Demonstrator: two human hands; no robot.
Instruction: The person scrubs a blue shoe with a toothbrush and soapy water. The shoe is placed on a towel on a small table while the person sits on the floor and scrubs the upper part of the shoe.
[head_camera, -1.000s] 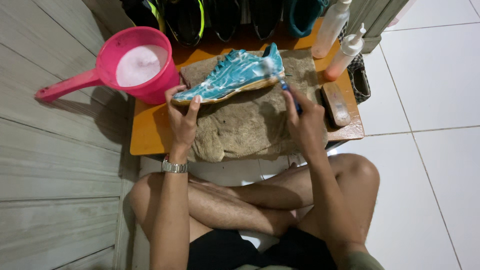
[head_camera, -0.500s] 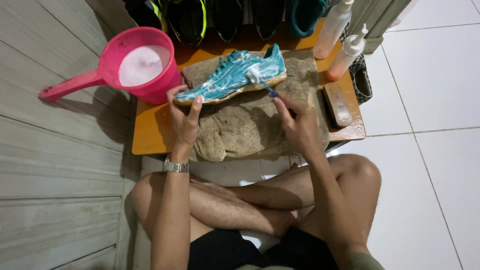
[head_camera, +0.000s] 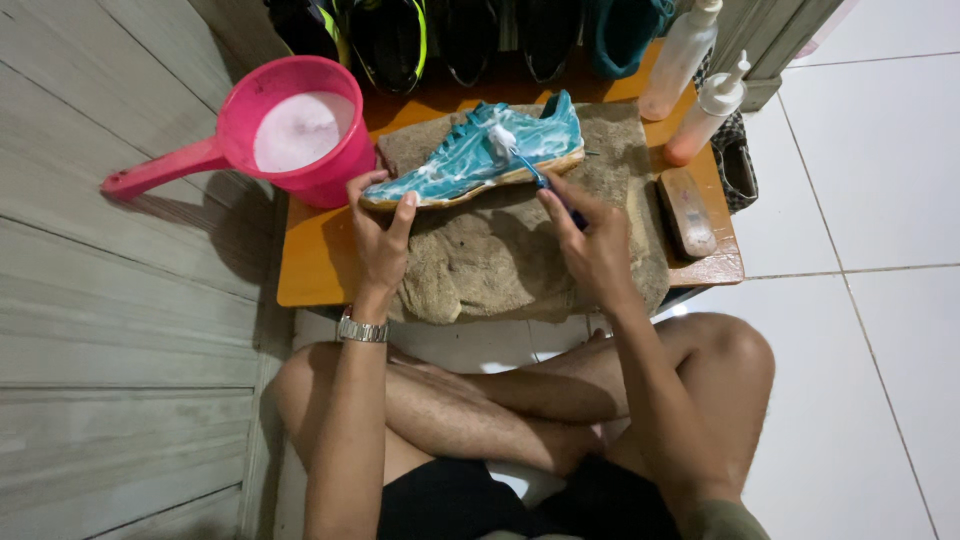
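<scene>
Head view: left hand grips the foamy teal sneaker's toe, right hand pinches a blue toothbrush on it, brown towel underneath, orange wooden table, white floor tiles rightward.

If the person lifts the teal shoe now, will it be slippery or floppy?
Probably slippery: white foam covers much of the teal shoe. Likely light, since the left hand steadies its toe with the fingers alone. The tan sole looks fairly stiff, so it should hardly sag.

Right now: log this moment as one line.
left hand: steadies teal shoe at toe | right hand: toothbrush on foamy upper | shoe on towel | pink dipper left
</scene>
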